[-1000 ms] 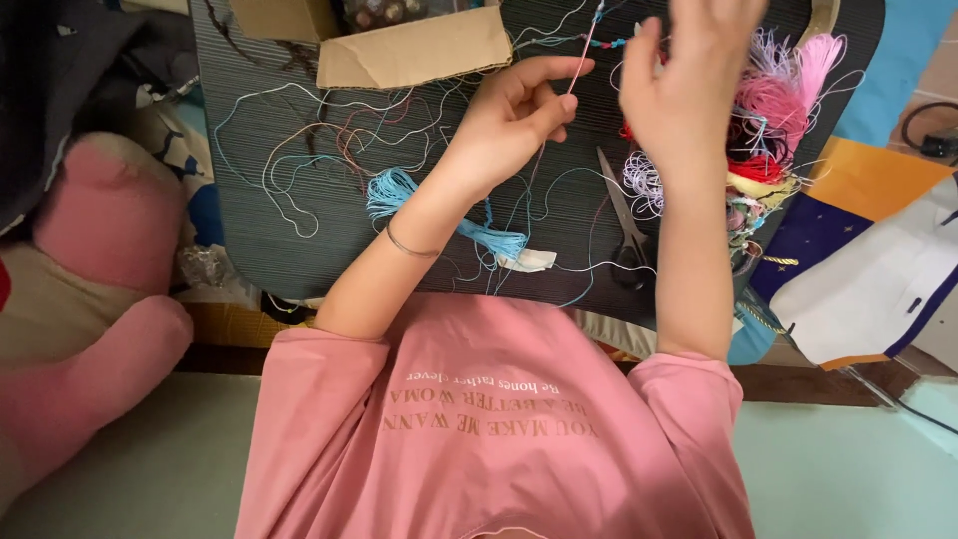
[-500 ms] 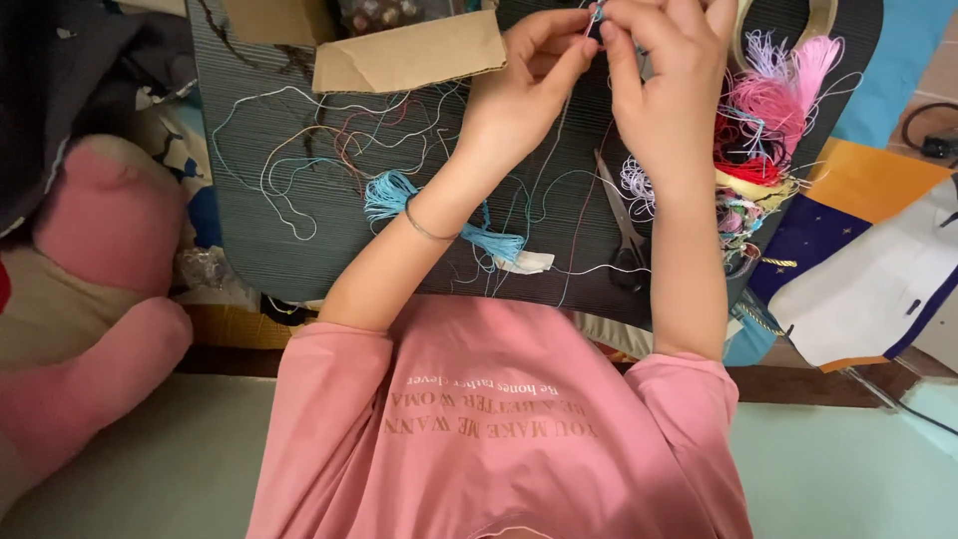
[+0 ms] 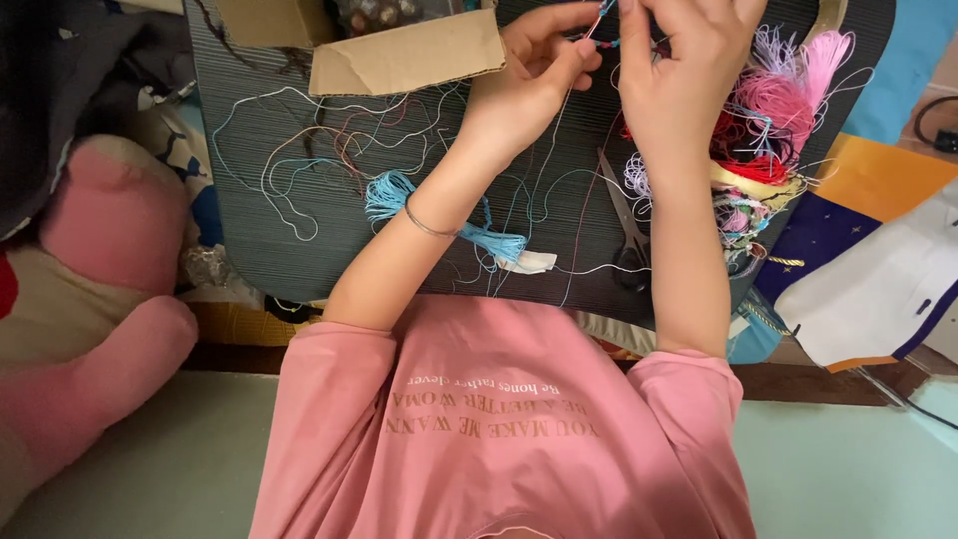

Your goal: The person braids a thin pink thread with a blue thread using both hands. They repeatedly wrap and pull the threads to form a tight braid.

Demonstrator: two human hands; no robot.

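Big dark ribbed mat (image 3: 299, 210) spreads across the view, with a pink plush toy (image 3: 90, 299) slumped at its left edge and a cardboard flap (image 3: 404, 55) lying at the top. On the right sits a tangled heap of floss (image 3: 778, 110) in pink, red and lilac; a blue skein (image 3: 389, 192) lies beside the left forearm, and scissors (image 3: 624, 215) rest on the mat by the right one. Up at the top edge, both hands meet: the left hand (image 3: 524, 85) pinches a thin braided cord (image 3: 602, 22) between thumb and forefinger, and the right hand (image 3: 684, 70) has its fingers bunched together on the same cord from the other side, though its fingertips run out of view. The cord's loose threads (image 3: 559, 160) trail down over the mat toward the body. This stuff looks featherlight, limp and slippery, and quick to snag or tangle, so I'd hold it close to the knotted part, pinched firmly, strands kept taut.
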